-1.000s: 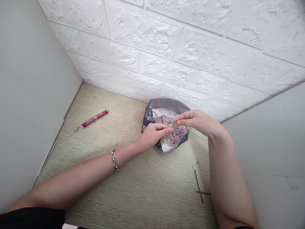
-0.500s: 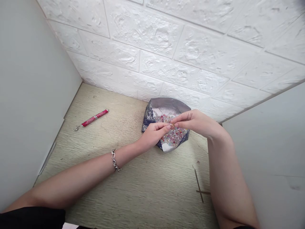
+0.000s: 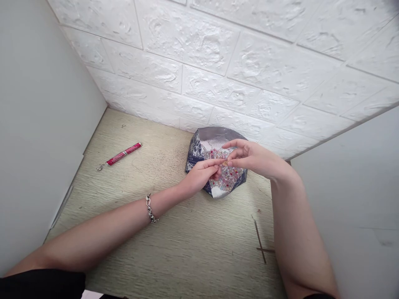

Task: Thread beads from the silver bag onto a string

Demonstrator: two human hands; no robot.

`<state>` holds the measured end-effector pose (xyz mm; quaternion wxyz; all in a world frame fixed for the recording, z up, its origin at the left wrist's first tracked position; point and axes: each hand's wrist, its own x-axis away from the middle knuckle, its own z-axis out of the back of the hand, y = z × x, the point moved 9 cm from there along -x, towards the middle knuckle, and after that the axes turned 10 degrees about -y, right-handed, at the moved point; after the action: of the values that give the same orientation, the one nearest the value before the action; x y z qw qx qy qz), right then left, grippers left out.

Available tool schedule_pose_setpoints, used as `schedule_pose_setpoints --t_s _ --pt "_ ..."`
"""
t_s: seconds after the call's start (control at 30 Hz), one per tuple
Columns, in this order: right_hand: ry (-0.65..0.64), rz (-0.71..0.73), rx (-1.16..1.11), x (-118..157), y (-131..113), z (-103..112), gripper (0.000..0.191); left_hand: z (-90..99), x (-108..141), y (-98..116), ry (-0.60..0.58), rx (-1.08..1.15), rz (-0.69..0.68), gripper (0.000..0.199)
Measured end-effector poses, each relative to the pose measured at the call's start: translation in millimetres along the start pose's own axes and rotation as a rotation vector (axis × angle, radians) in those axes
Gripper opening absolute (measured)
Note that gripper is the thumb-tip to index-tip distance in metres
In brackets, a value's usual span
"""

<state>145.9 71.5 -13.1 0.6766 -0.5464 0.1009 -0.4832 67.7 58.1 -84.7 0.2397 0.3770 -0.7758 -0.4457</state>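
My right hand point(image 3: 254, 158) pinches a small gold-coloured piece point(image 3: 225, 163) between thumb and a fingertip, its index finger lifted off. The piece is too small to name. My left hand point(image 3: 204, 172) reaches in from the left, index finger stretched out so that its tip meets the gold piece. Its thumb and other fingers are curled together below, and whatever they may hold is hidden. Both hands are over an open silver-lined bag point(image 3: 218, 135) with a dark blue patterned outside. Many small clear, pink and red beads point(image 3: 229, 178) lie in the bag.
A red pen-like stick point(image 3: 124, 153) with a silver charm lies on the wooden table point(image 3: 162, 249) to the left. Two thin crossed sticks point(image 3: 259, 241) lie near my right forearm. A white brick-pattern wall point(image 3: 199, 58) stands behind, with grey panels at both sides.
My right index finger has lifted away from the gold piece, with the thumb still at it. My left index finger has straightened and its thumb has drawn back and down. The bag stays put.
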Motion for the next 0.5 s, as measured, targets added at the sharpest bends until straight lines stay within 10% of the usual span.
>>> schedule_pose_setpoints --t_s 0.5 --pt "-0.037 0.017 -0.206 -8 17 6 0.049 -2.7 1 8 -0.030 -0.155 -0.064 0.012"
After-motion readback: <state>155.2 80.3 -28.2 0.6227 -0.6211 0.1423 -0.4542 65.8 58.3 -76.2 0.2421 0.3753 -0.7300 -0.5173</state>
